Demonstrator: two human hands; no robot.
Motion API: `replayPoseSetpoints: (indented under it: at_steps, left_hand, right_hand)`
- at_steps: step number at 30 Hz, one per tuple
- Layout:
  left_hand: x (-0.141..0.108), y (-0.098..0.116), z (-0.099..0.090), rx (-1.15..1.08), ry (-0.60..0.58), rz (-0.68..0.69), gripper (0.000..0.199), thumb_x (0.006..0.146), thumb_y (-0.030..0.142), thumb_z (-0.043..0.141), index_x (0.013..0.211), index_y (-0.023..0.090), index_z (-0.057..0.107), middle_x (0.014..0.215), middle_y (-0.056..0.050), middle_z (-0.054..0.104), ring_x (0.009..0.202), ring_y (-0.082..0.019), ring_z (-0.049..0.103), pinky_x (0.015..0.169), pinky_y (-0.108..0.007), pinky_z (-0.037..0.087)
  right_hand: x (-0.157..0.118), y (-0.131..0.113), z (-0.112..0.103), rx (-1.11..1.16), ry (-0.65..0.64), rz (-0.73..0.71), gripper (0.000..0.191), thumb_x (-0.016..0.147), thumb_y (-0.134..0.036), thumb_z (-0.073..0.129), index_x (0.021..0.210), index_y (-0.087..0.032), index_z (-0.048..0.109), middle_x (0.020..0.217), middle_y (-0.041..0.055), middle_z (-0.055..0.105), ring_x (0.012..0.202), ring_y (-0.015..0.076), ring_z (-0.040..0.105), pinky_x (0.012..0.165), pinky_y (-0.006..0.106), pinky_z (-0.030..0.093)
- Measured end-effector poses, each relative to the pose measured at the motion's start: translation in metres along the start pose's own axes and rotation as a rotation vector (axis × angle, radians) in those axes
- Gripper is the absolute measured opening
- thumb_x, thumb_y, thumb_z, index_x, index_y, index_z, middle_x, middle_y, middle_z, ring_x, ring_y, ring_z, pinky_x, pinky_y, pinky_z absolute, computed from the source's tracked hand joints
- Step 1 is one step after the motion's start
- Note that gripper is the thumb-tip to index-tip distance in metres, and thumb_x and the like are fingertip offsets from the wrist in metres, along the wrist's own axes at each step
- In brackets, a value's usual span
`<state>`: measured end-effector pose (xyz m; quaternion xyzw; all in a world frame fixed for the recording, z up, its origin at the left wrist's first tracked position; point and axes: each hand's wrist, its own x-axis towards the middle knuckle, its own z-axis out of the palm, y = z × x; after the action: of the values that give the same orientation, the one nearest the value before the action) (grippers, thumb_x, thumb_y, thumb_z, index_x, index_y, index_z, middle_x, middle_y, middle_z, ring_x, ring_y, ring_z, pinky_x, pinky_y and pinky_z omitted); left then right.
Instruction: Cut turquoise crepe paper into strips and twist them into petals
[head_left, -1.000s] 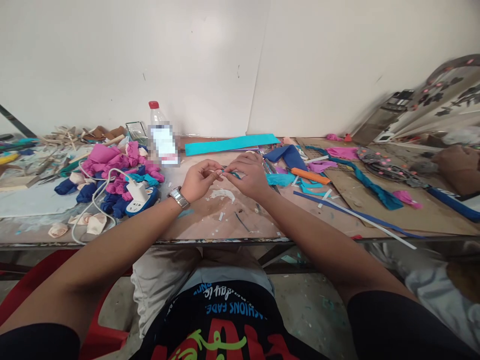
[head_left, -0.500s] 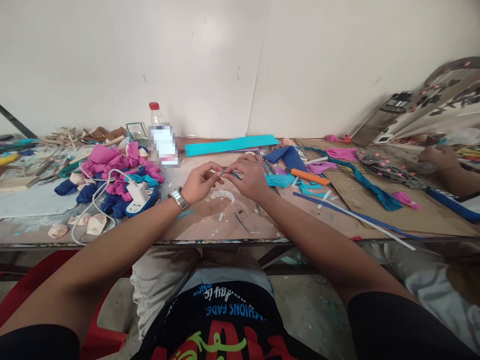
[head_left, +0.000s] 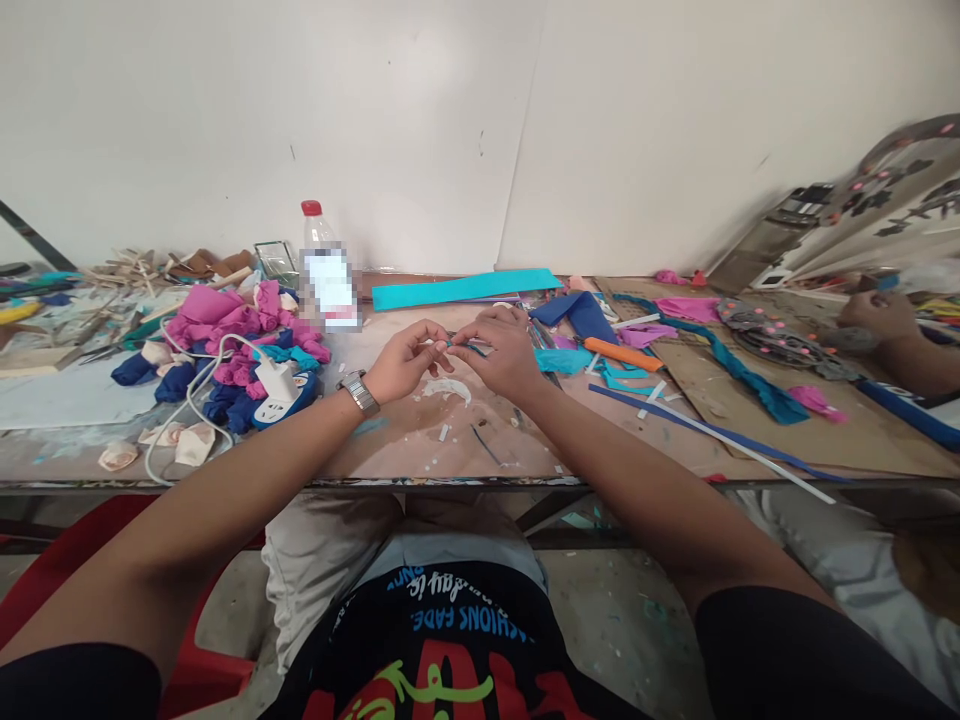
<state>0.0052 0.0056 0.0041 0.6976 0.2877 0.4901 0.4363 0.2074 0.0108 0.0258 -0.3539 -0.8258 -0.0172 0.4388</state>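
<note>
My left hand (head_left: pixel 409 364) and my right hand (head_left: pixel 501 350) meet above the middle of the table, fingertips almost touching. Both are closed in a pinch on a thin dark teal strip (head_left: pixel 471 348). Most of the strip is hidden by the fingers, so its exact kind does not show. Behind the hands lies a flat turquoise paper strip (head_left: pixel 465 289). A folded dark blue piece (head_left: pixel 581 315) and an orange-handled tool (head_left: pixel 621 353) lie right of my right hand.
A red-capped bottle (head_left: pixel 311 209) stands behind a lit phone (head_left: pixel 331 288). Pink and blue crumpled paper pieces (head_left: pixel 217 320) surround a power strip (head_left: pixel 289 405) with a white cable. Long narrow strips (head_left: pixel 742 441) reach the front edge. At far right is another person's hand (head_left: pixel 874 318).
My hands stay pinched together in nearly the same spot, with small finger shifts. The whole view has moved slightly. The other person's hand at far right has changed its pose a little.
</note>
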Motion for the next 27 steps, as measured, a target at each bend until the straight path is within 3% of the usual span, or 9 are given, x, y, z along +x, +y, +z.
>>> replayPoseSetpoints:
  at_steps: [8, 17, 27]
  left_hand:
    - [0.0013, -0.0005, -0.0036, -0.008, -0.004, -0.009, 0.043, 0.091, 0.058, 0.07, 0.099, 0.018, 0.058, 0.08, -0.001, 0.065, 0.071, -0.015, 0.073, 0.06, -0.024, 0.055]
    - [-0.0007, 0.0022, -0.004, 0.179, 0.124, 0.053, 0.038, 0.088, 0.054, 0.074, 0.096, 0.017, 0.07, 0.071, -0.002, 0.069, 0.066, -0.016, 0.072, 0.06, -0.026, 0.053]
    - [-0.0022, 0.0065, -0.0022, 0.246, 0.158, 0.09, 0.039, 0.087, 0.055, 0.074, 0.095, 0.017, 0.074, 0.081, -0.006, 0.074, 0.068, -0.018, 0.074, 0.06, -0.027, 0.052]
  right_hand:
    - [-0.0005, 0.0021, 0.0014, -0.029, -0.029, -0.002, 0.028, 0.096, -0.051, 0.067, 0.086, -0.025, 0.075, 0.09, 0.0028, 0.079, 0.103, 0.0255, 0.061, 0.101, 0.046, 0.029]
    - [-0.0005, -0.0022, -0.0023, -0.035, -0.064, -0.021, 0.025, 0.097, -0.043, 0.064, 0.084, -0.024, 0.071, 0.087, 0.0038, 0.075, 0.101, 0.0257, 0.06, 0.1, 0.046, 0.03]
    - [-0.001, -0.0019, -0.0019, 0.005, -0.027, 0.002, 0.023, 0.094, -0.043, 0.067, 0.082, -0.024, 0.071, 0.083, 0.0036, 0.074, 0.099, 0.0259, 0.06, 0.1, 0.046, 0.031]
